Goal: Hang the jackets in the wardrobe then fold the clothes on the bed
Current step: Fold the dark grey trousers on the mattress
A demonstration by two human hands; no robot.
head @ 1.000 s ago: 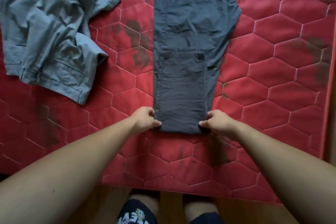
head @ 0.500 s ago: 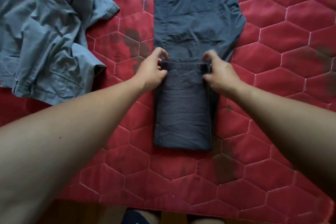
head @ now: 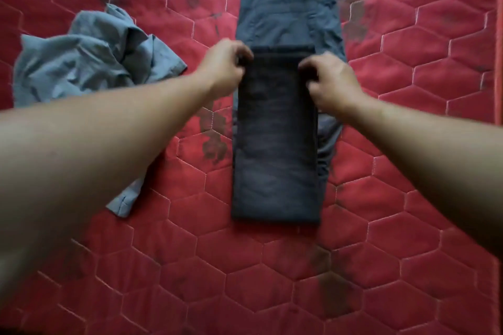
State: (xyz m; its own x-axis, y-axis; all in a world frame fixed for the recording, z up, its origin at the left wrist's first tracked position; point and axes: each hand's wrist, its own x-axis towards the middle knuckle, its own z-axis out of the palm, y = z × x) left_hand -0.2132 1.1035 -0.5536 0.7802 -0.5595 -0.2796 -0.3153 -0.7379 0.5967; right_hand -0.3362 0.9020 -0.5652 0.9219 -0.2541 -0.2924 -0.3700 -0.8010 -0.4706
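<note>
Dark grey fabric fills the middle of your view: a pair of trousers [head: 283, 122] lies lengthwise on the bed [head: 408, 198], which is covered by a red quilt stitched in hexagons, and its near half is doubled up over the rest so that the turned edge sits below the waistband. Your left hand [head: 227, 62] pinches the left corner of that turned edge with fingers closed on the cloth, and your right hand [head: 330, 79] looks closed on the right corner, though motion blur softens it. By my reading, the trousers are part-folded and need at least one more fold toward the waistband. To the left, well apart from the trousers, a light blue shirt [head: 92, 62] lies crumpled and unfolded, partly hidden under your left forearm. No jackets or wardrobe are in view, so that part of the task cannot be judged. Bare quilt lies open to the right of the trousers and in front of them, giving room to work; the bed's right edge shows as a dark strip at the far right.
</note>
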